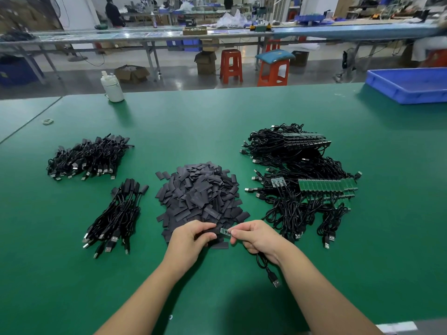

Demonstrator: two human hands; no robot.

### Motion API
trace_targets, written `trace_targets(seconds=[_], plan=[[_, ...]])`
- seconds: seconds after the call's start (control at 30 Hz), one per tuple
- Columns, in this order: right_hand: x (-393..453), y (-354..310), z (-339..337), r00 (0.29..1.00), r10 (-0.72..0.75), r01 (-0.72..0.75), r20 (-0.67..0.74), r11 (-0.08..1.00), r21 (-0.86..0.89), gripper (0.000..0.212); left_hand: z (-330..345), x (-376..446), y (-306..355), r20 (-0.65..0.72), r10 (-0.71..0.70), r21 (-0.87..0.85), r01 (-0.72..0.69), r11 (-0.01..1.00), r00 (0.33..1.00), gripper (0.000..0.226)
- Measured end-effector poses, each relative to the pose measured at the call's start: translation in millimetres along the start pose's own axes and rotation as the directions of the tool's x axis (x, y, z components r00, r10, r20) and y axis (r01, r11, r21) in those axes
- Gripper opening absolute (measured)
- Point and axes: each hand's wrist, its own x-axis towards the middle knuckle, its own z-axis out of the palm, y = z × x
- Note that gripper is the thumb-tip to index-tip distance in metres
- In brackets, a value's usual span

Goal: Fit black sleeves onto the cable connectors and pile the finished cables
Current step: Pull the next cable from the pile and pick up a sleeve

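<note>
A black sleeve (210, 234) is pinched between the thumb and curled fingers of the left hand (191, 238), just near of the loose heap of black sleeves (199, 197) at the middle of the green counter (193, 122). The small green connector board (225, 231) of a cable (267, 269) is gripped by the right hand (256, 236) and is held at the mouth of the sleeve; the cable's plug end is trailed onto the counter below the right wrist. Two piles of finished cables (116, 213) are seen to the left. Unsleeved cables (304, 189) with bare green boards are heaped to the right. A blue tray (408, 85) is set at the far right.
</note>
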Motion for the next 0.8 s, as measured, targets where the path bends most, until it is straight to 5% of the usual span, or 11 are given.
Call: trace_targets(seconds=[0.8], plan=[[-1.2, 0.8, 3.8, 0.998, 0.005, 0.003, 0.058, 0.990, -0.142, 0.014, 6.5, -1.6, 2.9, 0.163, 0.122, 0.232, -0.158, 0.960, 0.979, 0.025]])
